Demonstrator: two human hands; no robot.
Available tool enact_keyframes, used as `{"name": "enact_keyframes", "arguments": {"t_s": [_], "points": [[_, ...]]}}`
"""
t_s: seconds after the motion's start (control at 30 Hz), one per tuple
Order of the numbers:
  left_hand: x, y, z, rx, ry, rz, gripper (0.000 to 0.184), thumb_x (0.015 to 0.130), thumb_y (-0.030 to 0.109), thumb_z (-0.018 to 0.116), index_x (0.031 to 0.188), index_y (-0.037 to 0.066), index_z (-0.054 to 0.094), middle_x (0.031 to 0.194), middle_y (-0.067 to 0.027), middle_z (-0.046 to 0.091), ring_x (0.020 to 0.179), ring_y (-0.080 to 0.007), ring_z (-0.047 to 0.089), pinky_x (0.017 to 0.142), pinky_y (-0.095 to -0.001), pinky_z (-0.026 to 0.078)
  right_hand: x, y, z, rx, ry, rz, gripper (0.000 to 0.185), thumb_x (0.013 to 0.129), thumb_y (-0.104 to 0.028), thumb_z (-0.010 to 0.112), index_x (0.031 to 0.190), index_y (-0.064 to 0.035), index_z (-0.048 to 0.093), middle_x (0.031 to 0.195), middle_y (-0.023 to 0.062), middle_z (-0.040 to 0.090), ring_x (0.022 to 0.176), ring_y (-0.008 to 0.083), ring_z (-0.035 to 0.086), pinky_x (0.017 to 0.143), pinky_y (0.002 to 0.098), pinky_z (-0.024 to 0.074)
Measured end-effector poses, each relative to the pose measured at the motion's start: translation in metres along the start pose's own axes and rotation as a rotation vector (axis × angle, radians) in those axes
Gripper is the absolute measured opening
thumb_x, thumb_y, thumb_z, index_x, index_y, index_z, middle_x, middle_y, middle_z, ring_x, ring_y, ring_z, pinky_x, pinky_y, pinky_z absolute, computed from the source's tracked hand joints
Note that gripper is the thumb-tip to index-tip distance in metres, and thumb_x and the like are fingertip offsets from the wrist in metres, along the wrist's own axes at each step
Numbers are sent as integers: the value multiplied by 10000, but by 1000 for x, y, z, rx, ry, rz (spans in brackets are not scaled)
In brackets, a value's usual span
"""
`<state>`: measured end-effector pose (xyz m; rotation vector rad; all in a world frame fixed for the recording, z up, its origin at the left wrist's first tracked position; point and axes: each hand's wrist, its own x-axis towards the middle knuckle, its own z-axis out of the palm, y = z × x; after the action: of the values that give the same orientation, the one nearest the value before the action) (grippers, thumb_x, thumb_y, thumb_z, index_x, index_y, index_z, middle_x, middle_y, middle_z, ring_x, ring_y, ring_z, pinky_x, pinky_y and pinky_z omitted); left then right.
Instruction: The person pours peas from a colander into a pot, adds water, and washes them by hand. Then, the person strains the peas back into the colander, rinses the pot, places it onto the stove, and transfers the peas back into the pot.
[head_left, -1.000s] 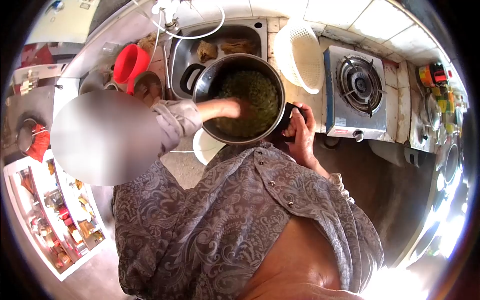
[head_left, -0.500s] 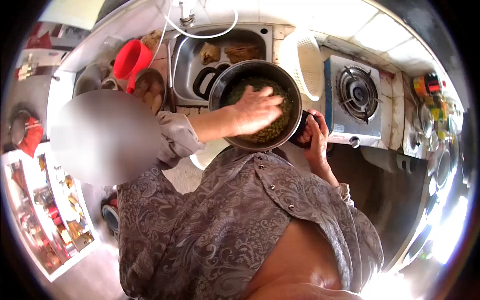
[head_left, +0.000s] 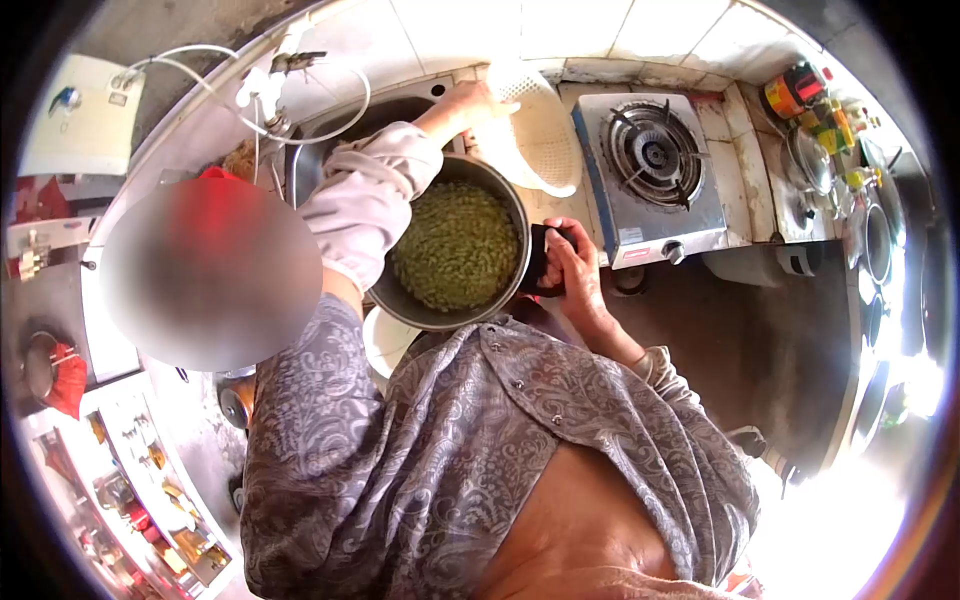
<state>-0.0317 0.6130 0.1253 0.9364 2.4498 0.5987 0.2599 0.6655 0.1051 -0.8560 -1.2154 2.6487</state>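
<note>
A deep metal pot point(head_left: 376, 296) holds small green grains or beans point(head_left: 452, 246) and stands in front of the sink, tilted slightly toward me. My right hand point(head_left: 572, 268) is closed around its black handle point(head_left: 538, 262). My left hand point(head_left: 466, 106) reaches across behind the pot, its fingers closed on the left rim of a white perforated basket point(head_left: 545, 135). My left sleeve hides the pot's other handle and part of the sink.
Right of the basket stands a gas stove point(head_left: 657, 155). The metal sink point(head_left: 387, 112) lies behind my left arm, below a white tap hose point(head_left: 215, 88). Bottles point(head_left: 800, 92) and lids are at the far right. A white bowl point(head_left: 386, 340) sits below the pot. A blurred patch covers the left.
My left hand has come up out of the pot and moved back to the basket's rim. The pot appears lower left in view, while my right hand keeps its handle.
</note>
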Motion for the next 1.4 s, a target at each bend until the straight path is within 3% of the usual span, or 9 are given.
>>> {"name": "enact_keyframes", "arguments": {"t_s": [0.17, 0.33, 0.73, 0.83, 0.97, 1.03, 1.23, 1.3, 1.4], "points": [[55, -44, 14, -182, 20, -103, 219, 800, 112, 567, 911, -72, 608, 603, -101, 607, 432, -144, 561, 327, -252, 447, 1, -2, -1, 65, -24, 12, 126, 902, -158, 539, 1011, -104, 503, 562, -67, 340, 407, 31, 292, 371, 202, 296], [-23, -77, -54, -673, 63, -367, 279, 817, 112, 529, 1017, -81, 555, 734, -89, 615, 467, -64, 501, 355, -171, 416, 0, -1, -1, 88, -36, 29, 128, 897, -141, 545, 1010, -91, 512, 542, -68, 361, 424, 33, 300, 392, 202, 258], [-139, -282, -11, -1135, 319, -822, 133, 788, 150, 560, 856, 39, 529, 670, -92, 531, 458, -198, 469, 364, -314, 373, 2, -6, 1, -62, -9, 26, 158, 899, -154, 535, 1048, -101, 526, 566, -70, 311, 418, 27, 253, 387, 209, 225], [-176, -304, -1, -897, 414, -1036, 66, 796, 90, 485, 801, 37, 522, 676, -82, 516, 468, -174, 458, 372, -306, 380, 6, -5, -3, -67, -39, 18, 154, 901, -156, 536, 1045, -104, 527, 562, -71, 306, 417, 26, 251, 385, 207, 219], [-200, -330, 44, -975, 529, -804, 185, 818, 139, 503, 941, 10, 552, 717, -120, 547, 529, -216, 522, 390, -347, 392, 5, -7, -1, -123, -17, 5, 139, 904, -154, 538, 1038, -120, 528, 549, -74, 308, 419, 26, 269, 380, 195, 228], [-203, -321, 54, -670, 361, -639, 251, 811, 194, 548, 966, -2, 561, 806, -128, 589, 587, -238, 569, 436, -356, 441, 3, -6, 1, -92, -20, 26, 139, 904, -155, 538, 1039, -124, 528, 551, -73, 322, 420, 25, 285, 380, 191, 239], [-228, -257, 50, 302, 559, -808, 569, 813, 531, 563, 1004, -5, 580, 948, -94, 614, 820, -170, 599, 707, -315, 499, 5, -5, -2, -125, -32, 23, 159, 906, -161, 533, 1054, -104, 527, 573, -62, 348, 429, 32, 301, 390, 198, 265], [-247, -243, 40, -796, 531, -514, 544, 881, 522, 463, 1090, 30, 565, 930, -65, 604, 842, -126, 569, 740, -334, 473, 6, -7, -5, -172, -65, 11, 180, 907, -177, 527, 1065, -91, 526, 585, -55, 342, 449, 41, 297, 410, 215, 283], [-280, -137, 16, -1511, 374, -283, 449, 910, 451, 470, 1103, 62, 586, 887, -33, 594, 781, -99, 549, 700, -293, 461, 3, -11, 1, -149, -47, 36, 184, 905, -174, 522, 1063, -81, 530, 585, -62, 335, 458, 40, 299, 404, 208, 265]]}}
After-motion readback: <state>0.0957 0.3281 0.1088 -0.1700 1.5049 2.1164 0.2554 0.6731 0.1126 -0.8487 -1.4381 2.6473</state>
